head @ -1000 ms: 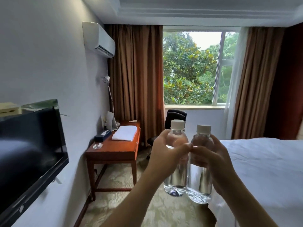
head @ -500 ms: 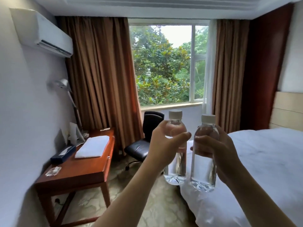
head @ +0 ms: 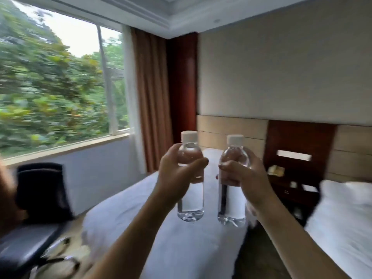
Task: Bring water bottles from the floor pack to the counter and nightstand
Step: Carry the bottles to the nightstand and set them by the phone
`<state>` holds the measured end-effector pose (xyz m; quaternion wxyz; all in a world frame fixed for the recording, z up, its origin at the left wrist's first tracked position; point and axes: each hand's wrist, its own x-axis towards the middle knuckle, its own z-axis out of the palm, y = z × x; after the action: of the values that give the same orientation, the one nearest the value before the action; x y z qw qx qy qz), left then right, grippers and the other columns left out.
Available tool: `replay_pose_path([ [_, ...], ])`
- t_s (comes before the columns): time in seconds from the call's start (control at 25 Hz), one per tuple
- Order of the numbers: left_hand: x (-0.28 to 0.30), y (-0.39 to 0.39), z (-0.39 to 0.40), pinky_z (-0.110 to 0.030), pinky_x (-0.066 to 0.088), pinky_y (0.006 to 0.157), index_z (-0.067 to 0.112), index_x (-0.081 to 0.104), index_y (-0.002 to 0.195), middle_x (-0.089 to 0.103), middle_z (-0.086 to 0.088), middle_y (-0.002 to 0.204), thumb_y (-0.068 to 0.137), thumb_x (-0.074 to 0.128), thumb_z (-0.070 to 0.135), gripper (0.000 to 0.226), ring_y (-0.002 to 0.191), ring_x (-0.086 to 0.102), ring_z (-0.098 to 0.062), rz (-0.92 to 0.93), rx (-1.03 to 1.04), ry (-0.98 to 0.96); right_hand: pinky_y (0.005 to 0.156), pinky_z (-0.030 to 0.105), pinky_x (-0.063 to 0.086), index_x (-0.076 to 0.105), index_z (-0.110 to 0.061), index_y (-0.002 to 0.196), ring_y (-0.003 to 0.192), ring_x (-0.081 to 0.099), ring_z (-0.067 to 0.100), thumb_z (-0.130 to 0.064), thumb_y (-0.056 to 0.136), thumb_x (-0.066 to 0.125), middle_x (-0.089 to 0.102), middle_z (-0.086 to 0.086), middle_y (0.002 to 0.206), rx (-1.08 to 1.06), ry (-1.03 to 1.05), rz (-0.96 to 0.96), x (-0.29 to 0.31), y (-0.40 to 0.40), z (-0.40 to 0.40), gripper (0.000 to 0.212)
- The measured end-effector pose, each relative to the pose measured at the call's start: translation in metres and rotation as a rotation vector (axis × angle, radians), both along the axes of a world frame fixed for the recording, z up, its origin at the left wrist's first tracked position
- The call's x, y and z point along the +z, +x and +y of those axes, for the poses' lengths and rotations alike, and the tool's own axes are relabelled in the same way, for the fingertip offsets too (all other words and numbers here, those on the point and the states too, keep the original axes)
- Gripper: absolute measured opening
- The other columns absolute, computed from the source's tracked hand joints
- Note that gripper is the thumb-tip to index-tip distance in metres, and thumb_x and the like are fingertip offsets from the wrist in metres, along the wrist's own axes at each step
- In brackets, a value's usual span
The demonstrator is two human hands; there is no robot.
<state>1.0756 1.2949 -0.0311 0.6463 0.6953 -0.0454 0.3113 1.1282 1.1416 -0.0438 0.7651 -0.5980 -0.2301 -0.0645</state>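
I hold two clear water bottles with white caps upright in front of me, side by side and a little apart. My left hand [head: 177,176] grips the left water bottle [head: 190,202] around its upper half. My right hand [head: 243,176] grips the right water bottle [head: 231,204] the same way. Behind them, between two beds, stands a dark wooden nightstand [head: 289,190] with small items on top. The floor pack is out of sight.
A white bed [head: 161,222] lies straight ahead below the bottles, a second white bed [head: 342,222] at the right. A black office chair [head: 34,222] stands at the lower left under the window [head: 60,87]. A narrow dark aisle runs between the beds.
My view has swung to the right, from the desk and window to the beds and nightstand. Both hands still hold the bottles upright, now slightly further apart.
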Motion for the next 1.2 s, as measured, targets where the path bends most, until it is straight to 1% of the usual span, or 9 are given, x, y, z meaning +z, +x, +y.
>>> replay_pose_path([
  [0.08, -0.004, 0.047, -0.007, -0.032, 0.058, 0.056, 0.009, 0.063, 0.093, 0.069, -0.011, 0.078, 0.078, 0.075, -0.001, 0.022, 0.066, 0.071, -0.025, -0.008, -0.159, -0.026, 0.055, 0.031, 0.054, 0.064, -0.015, 0.092, 0.063, 0.061, 0.016, -0.011, 0.058, 0.072, 0.062, 0.007, 0.081, -0.158, 0.034, 0.025, -0.001, 0.025, -0.014, 0.035],
  [0.24, -0.005, 0.121, -0.015, -0.041, 0.06, 0.063, 0.013, 0.063, 0.085, 0.067, 0.003, 0.066, 0.078, 0.073, -0.004, 0.021, 0.066, 0.067, -0.023, 0.005, -0.456, -0.056, 0.07, 0.047, 0.059, 0.066, -0.021, 0.09, 0.077, 0.064, 0.026, -0.013, 0.061, 0.075, 0.066, 0.007, 0.085, -0.433, 0.039, 0.044, 0.002, 0.057, -0.026, 0.032],
  [0.36, -0.005, 0.159, -0.024, -0.04, 0.059, 0.064, 0.011, 0.063, 0.087, 0.066, 0.005, 0.067, 0.078, 0.073, -0.002, 0.019, 0.064, 0.065, -0.017, 0.001, -0.613, -0.06, 0.067, 0.037, 0.059, 0.065, -0.021, 0.095, 0.076, 0.066, 0.022, -0.01, 0.072, 0.077, 0.067, 0.004, 0.084, -0.58, -0.003, 0.043, 0.004, 0.07, -0.032, 0.028],
  [0.48, -0.012, 0.19, -0.039, -0.037, 0.058, 0.062, 0.003, 0.062, 0.093, 0.065, 0.0, 0.072, 0.079, 0.073, 0.0, 0.018, 0.065, 0.064, -0.017, 0.0, -0.729, -0.051, 0.064, 0.036, 0.057, 0.064, -0.016, 0.095, 0.076, 0.064, 0.025, -0.008, 0.078, 0.073, 0.064, 0.009, 0.084, -0.659, -0.024, 0.043, -0.003, 0.085, -0.039, 0.021],
  [0.64, -0.023, 0.236, -0.069, -0.034, 0.057, 0.06, 0.0, 0.061, 0.098, 0.064, -0.007, 0.076, 0.082, 0.071, -0.002, 0.019, 0.066, 0.064, -0.021, 0.014, -0.827, -0.036, 0.069, 0.046, 0.059, 0.067, -0.016, 0.09, 0.078, 0.066, 0.029, -0.013, 0.074, 0.072, 0.066, 0.009, 0.081, -0.738, -0.048, 0.039, -0.015, 0.124, -0.062, 0.017],
  [0.8, -0.037, 0.299, -0.114, -0.036, 0.058, 0.062, 0.004, 0.063, 0.098, 0.065, -0.01, 0.079, 0.081, 0.072, 0.0, 0.02, 0.067, 0.065, -0.023, 0.041, -0.823, 0.011, 0.071, 0.041, 0.059, 0.066, -0.016, 0.09, 0.079, 0.068, 0.026, -0.015, 0.073, 0.073, 0.069, 0.008, 0.081, -0.769, -0.069, 0.047, -0.032, 0.187, -0.105, 0.018],
  [0.92, -0.046, 0.358, -0.157, -0.031, 0.058, 0.059, 0.007, 0.063, 0.097, 0.066, -0.004, 0.074, 0.08, 0.073, 0.0, 0.021, 0.065, 0.066, -0.019, 0.028, -0.787, 0.036, 0.07, 0.037, 0.061, 0.067, -0.018, 0.089, 0.081, 0.07, 0.027, -0.009, 0.079, 0.073, 0.07, 0.006, 0.082, -0.733, -0.078, 0.026, -0.041, 0.252, -0.151, 0.015],
  [1.04, -0.047, 0.421, -0.201, -0.027, 0.056, 0.059, 0.001, 0.061, 0.097, 0.065, -0.001, 0.07, 0.077, 0.075, 0.002, 0.024, 0.064, 0.066, -0.018, 0.023, -0.723, 0.026, 0.067, 0.033, 0.059, 0.066, -0.018, 0.091, 0.082, 0.069, 0.028, -0.012, 0.079, 0.073, 0.069, 0.007, 0.084, -0.707, -0.077, 0.047, -0.041, 0.318, -0.197, 0.015],
  [1.2, -0.048, 0.501, -0.241, -0.026, 0.056, 0.059, -0.001, 0.061, 0.095, 0.066, 0.002, 0.071, 0.076, 0.076, 0.004, 0.024, 0.066, 0.067, -0.015, 0.012, -0.674, 0.007, 0.065, 0.025, 0.058, 0.064, -0.018, 0.109, 0.09, 0.07, 0.022, -0.013, 0.084, 0.073, 0.069, 0.007, 0.097, -0.685, -0.117, 0.075, -0.042, 0.401, -0.24, 0.027],
])
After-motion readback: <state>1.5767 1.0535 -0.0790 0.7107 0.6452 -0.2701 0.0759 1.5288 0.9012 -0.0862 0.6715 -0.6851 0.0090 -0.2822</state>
